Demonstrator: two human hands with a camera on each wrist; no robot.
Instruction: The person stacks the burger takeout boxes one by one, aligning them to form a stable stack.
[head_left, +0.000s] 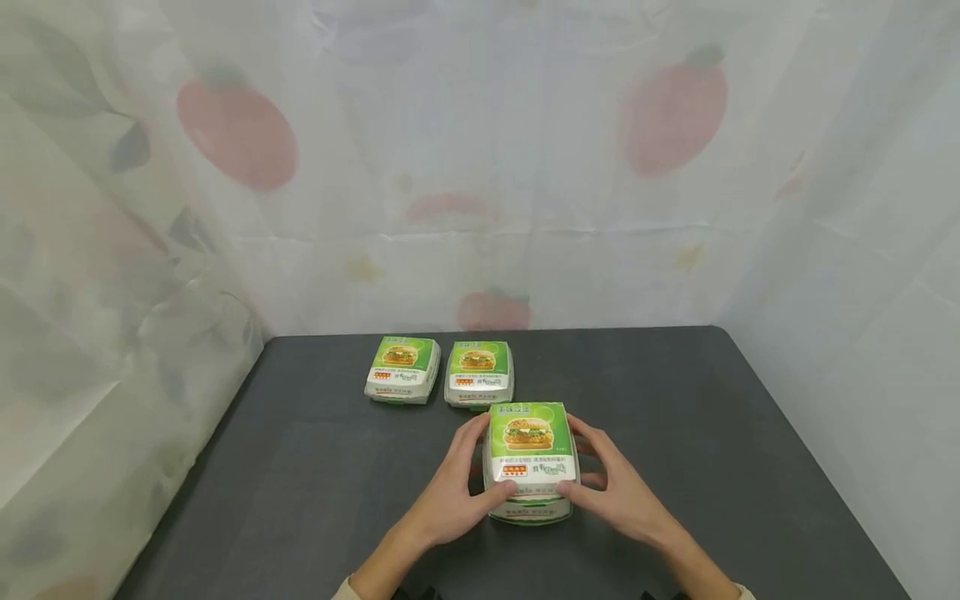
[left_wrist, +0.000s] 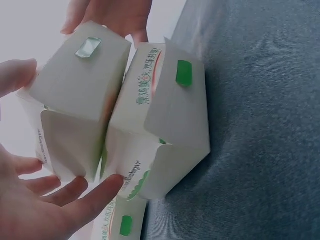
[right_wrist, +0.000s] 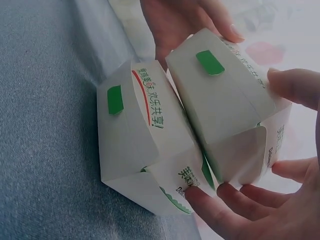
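Note:
A green-and-white cardboard burger box [head_left: 532, 450] is stacked on a second, like burger box [head_left: 529, 511] near the front of the dark table. My left hand [head_left: 452, 493] grips the upper box from its left side, thumb at the near face. On the opposite side, my right hand [head_left: 621, 492] holds the same box, thumb also in front. In the left wrist view, the upper box [left_wrist: 75, 75] sits against the lower box [left_wrist: 172, 115], which stands on the tabletop. The right wrist view shows one fingertip [right_wrist: 200, 197] touching the lower box [right_wrist: 132, 125].
Two more burger boxes, one at the left [head_left: 402, 369] and one at the right [head_left: 478, 372], stand side by side behind the stack. The dark table [head_left: 675, 400] has white curtains [head_left: 480, 167] with fruit prints at its back and sides.

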